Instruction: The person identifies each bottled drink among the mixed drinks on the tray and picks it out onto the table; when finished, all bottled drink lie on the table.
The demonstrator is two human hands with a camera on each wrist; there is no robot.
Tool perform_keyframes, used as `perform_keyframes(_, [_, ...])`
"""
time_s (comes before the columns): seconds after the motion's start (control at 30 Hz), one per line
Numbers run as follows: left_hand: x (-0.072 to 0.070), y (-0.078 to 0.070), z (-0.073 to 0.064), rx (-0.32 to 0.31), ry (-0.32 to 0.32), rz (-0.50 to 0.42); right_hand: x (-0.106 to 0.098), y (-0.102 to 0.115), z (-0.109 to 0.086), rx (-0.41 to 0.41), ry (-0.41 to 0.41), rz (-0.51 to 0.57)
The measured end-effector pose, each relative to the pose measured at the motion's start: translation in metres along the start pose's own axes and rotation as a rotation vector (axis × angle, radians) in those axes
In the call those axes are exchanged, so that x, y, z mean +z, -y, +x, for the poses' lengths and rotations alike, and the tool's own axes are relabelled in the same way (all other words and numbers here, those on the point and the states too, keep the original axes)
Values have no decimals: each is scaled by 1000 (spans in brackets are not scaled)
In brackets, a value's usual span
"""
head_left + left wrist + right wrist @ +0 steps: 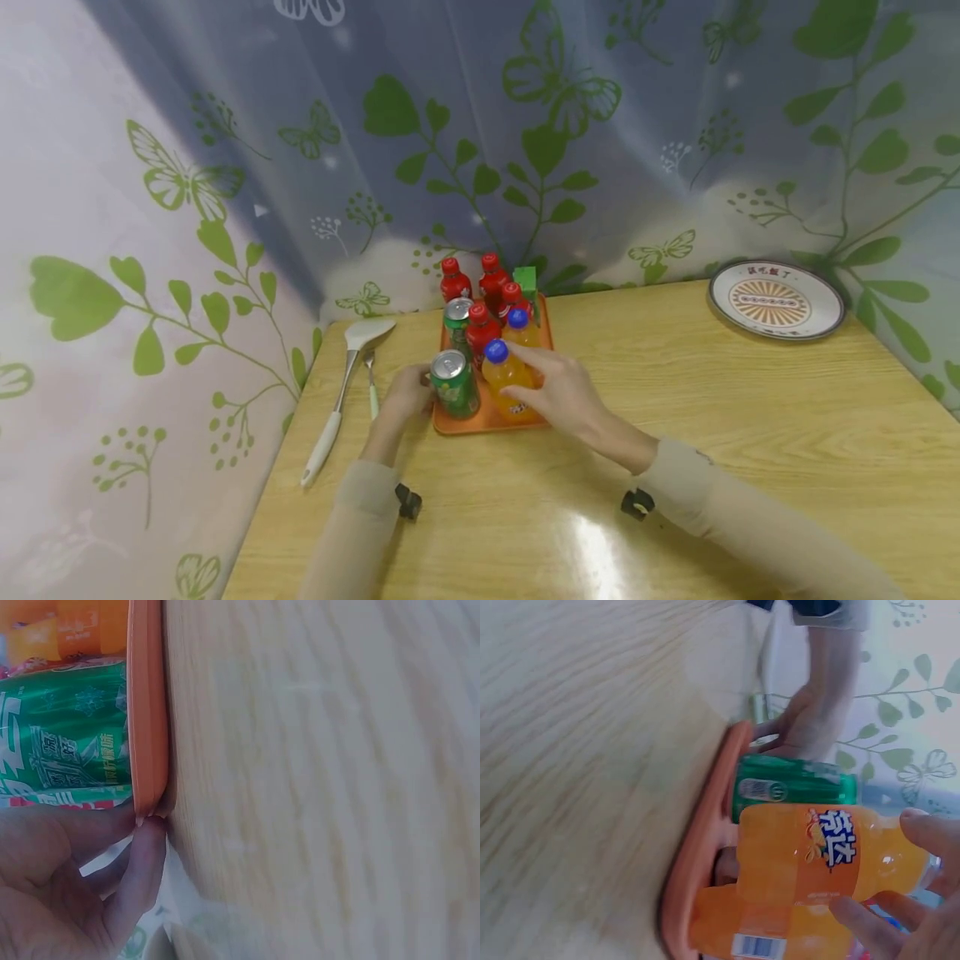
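An orange tray (487,425) lies on the table, crowded with drinks. My left hand (406,395) pinches its near-left corner between thumb and finger, beside a green soda can (459,397). My right hand (564,390) holds a blue-capped orange soda bottle (799,851) from its right side. The base of this bottle sits a little higher than that of the second orange soda bottle (731,919) next to it. Behind these are another green can (458,317), several red bottles (480,337) and a green carton (527,282). The rear items are partly hidden.
Left of the tray lie a spatula (335,417) with a white handle and a fork (372,387) with a pale green handle. A decorated plate (776,300) stands at the back right. Patterned curtain (480,150) borders the table behind and at left.
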State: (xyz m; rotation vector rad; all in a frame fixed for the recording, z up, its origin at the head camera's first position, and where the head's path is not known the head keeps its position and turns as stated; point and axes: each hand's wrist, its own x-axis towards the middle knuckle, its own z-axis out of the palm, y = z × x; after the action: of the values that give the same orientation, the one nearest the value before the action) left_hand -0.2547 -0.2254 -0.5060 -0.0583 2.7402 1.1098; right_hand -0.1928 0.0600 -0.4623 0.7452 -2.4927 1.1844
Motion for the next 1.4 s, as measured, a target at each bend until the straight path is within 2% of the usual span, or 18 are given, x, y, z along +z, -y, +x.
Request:
perform_keyframes(0.43, [0,2,2,16,-6,-19,-38,18,4,226,52,303])
perform_keyframes(0.6, [0,4,2,9,-8,-43,-51,16,9,272,37,423])
perform_keyframes(0.7, [1,6,1,-9,-6,-96,-59,12,12,269,28,481])
perform_keyframes(0.83, [2,8,0,-36,-3,-149,-70,1,18,258,22,501])
perform_keyframes(1.4, [3,5,0,-27,3,-155,-108,-41,50,284,-74,496])
